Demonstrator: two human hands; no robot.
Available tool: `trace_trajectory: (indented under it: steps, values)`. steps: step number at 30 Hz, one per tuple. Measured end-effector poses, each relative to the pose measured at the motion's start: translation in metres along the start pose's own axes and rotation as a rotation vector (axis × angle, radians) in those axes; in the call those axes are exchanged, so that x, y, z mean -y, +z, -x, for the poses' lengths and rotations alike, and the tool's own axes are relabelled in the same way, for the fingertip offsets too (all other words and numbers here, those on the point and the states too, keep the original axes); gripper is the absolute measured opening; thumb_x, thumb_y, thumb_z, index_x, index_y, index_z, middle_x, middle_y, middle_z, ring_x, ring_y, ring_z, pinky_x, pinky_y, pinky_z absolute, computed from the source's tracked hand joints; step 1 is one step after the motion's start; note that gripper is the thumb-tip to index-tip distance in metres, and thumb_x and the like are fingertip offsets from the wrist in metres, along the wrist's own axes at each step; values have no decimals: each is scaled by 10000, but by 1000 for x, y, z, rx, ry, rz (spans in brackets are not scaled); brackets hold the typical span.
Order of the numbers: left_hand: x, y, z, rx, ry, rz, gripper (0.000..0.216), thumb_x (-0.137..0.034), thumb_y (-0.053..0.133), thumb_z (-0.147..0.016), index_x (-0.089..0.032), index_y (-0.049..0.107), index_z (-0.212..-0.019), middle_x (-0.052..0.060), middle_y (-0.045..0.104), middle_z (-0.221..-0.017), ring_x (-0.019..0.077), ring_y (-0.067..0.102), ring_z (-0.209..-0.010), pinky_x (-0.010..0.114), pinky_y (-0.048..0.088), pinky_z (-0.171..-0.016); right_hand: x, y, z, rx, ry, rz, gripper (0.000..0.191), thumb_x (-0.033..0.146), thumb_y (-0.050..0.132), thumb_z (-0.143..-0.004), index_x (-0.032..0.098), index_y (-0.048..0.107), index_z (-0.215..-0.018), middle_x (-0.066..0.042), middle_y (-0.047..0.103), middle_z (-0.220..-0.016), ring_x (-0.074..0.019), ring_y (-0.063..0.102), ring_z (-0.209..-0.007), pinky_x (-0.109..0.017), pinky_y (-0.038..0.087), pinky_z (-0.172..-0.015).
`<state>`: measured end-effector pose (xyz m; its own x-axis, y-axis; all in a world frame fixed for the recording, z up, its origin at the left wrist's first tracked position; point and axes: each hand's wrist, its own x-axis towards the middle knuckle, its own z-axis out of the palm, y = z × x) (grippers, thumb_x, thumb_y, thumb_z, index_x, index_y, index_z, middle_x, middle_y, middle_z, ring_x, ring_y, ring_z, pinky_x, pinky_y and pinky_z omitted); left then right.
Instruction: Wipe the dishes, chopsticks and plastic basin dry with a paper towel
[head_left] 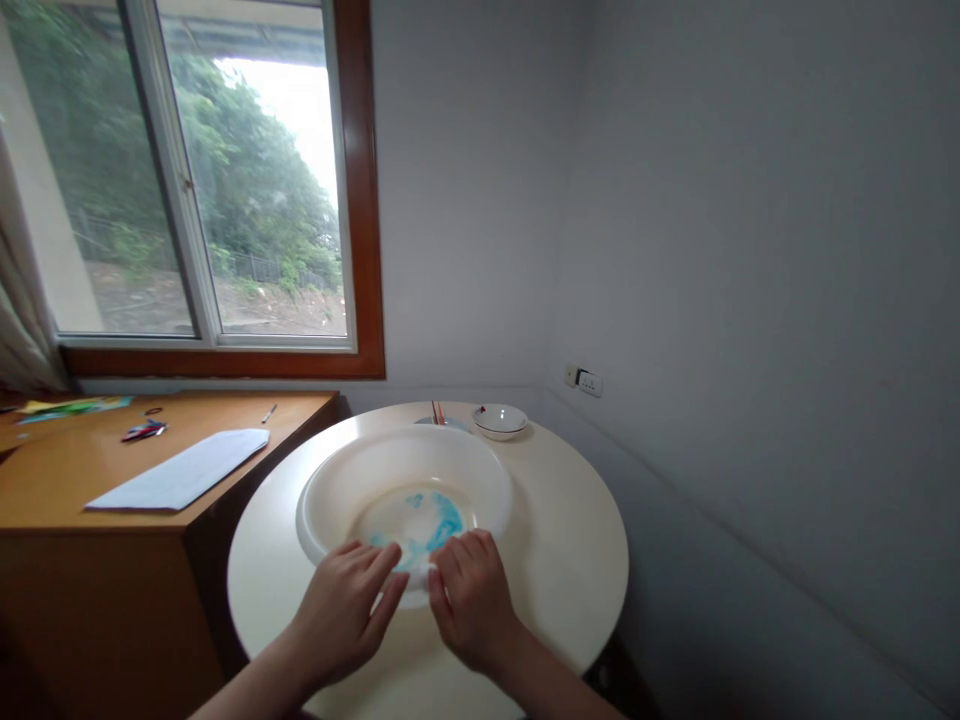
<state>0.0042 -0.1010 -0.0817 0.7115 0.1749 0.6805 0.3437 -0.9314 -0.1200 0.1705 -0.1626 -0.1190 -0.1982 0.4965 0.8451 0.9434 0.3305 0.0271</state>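
Go softly over the near basin (420, 452), fingers narrow on left hand (341, 600), curled on right hand (474, 600), cannot tell around what.

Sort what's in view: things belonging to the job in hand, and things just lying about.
Job in hand, apparently:
- Basin
- Blue streaks inside it
- Left hand and right hand, at its near rim

Lying about, apparently:
- Paper on the desk
- Bowl
- Sticks, though their use is unclear
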Motion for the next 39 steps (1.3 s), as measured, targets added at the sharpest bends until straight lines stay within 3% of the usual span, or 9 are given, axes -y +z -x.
trace_trajectory:
  steps: [3,6,13,17,22,26,29,34,39]
  values:
    - [-13,4,-6,-14,-14,13,130,-211,333,-889,-192,447,-830,-5,599,-597,166,574,-507,291,397,-508,18,3,-4,22,-18,-21,205,198,314,-863,173,499,-780,-47,552,-716,-195,426,-684,-352,287,-683]
    - [-12,9,-7,-43,-15,-43,142,-219,328,-889,-192,442,-810,-3,590,-569,168,569,-484,287,391,-482,17,3,-5,46,-72,-8,210,198,315,-874,175,496,-769,-44,550,-705,-192,426,-673,-347,288,-680]
    - [30,5,8,-111,-34,-75,239,-194,314,-893,-202,440,-691,-25,516,-470,136,496,-401,252,348,-439,-47,-14,0,112,-159,-119,251,245,254,-928,187,480,-834,-46,549,-737,-191,443,-714,-350,335,-726]
    - [54,1,14,-118,-141,-24,279,-195,311,-897,-203,420,-640,-28,479,-459,123,489,-412,230,360,-445,-71,-18,3,157,-127,-166,203,233,277,-919,192,468,-864,-51,547,-790,-196,454,-766,-374,351,-769]
    - [29,-2,5,-72,-143,-67,264,-217,318,-906,-201,449,-679,-19,535,-484,139,519,-425,255,379,-467,-40,-4,3,22,-52,-86,214,167,267,-893,190,460,-802,-44,531,-725,-192,431,-706,-379,336,-738]
    - [-3,4,-1,-37,-31,-30,200,-199,330,-885,-197,472,-744,5,586,-566,157,563,-490,275,393,-500,4,7,-4,40,-62,-58,192,207,301,-887,181,488,-851,-54,561,-739,-200,442,-696,-373,321,-711]
    - [-4,9,2,-86,3,-88,177,-194,343,-874,-195,464,-745,-3,568,-530,156,543,-448,276,370,-469,13,6,-7,76,-128,-70,201,229,300,-896,174,493,-882,-59,580,-760,-202,451,-693,-363,321,-692]
    - [36,3,19,-193,-55,-106,210,-172,350,-878,-194,457,-700,-27,505,-461,130,491,-379,251,339,-433,-31,-6,-6,135,-185,-139,227,271,269,-929,182,476,-903,-54,575,-785,-199,468,-740,-359,351,-741]
    - [58,-4,27,-179,-146,-54,249,-183,318,-884,-200,435,-665,-27,485,-467,121,488,-401,234,353,-441,-74,-7,-3,121,-146,-171,202,215,262,-917,196,454,-859,-49,553,-798,-195,464,-778,-386,356,-796]
